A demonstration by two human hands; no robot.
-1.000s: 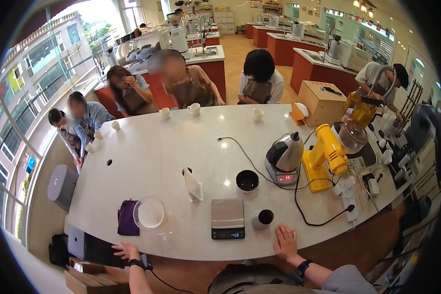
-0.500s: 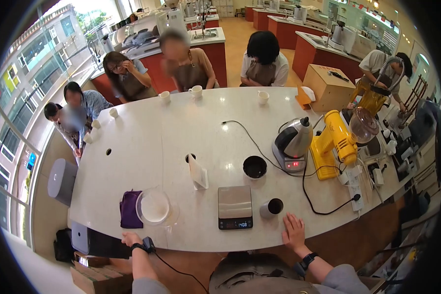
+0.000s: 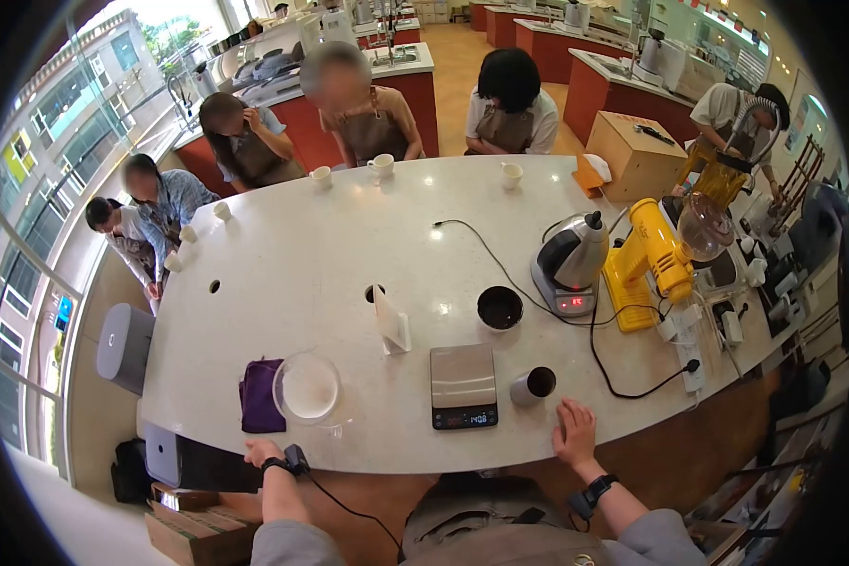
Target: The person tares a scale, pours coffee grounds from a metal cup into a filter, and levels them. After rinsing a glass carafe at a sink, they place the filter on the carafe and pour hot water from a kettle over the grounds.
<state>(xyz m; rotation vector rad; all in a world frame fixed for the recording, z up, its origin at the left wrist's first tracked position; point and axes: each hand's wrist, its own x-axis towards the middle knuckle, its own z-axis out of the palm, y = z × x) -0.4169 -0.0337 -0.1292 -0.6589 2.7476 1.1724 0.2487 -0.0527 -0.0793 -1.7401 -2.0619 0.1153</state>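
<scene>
My left hand (image 3: 260, 452) rests on the near table edge, just below a folded purple cloth (image 3: 258, 397) and a clear round dish (image 3: 308, 388). Its fingers look loosely extended and hold nothing visible. On the right, my right hand (image 3: 575, 430) lies open on the tabletop by the edge, fingers stretched forward. Close to its fingertips stands a grey cup (image 3: 528, 390) with a dark interior, apart from the hand. Left of that cup, a digital scale (image 3: 462, 379) shows lit digits and carries nothing. Behind it is a dark-filled bowl (image 3: 500, 308).
A kettle on a lit base (image 3: 573, 261), a yellow grinder (image 3: 653, 257) and a power strip (image 3: 690, 351) occupy the right side. Cables cross the table there. A folded white card (image 3: 392, 327) stands mid-table. Several people sit across, with white cups (image 3: 381, 167) along the far edge.
The camera view has shifted slightly, so the table and its objects appear a little farther right and higher. Both hands stay by the table edge; the right fingers look slightly closer together.
</scene>
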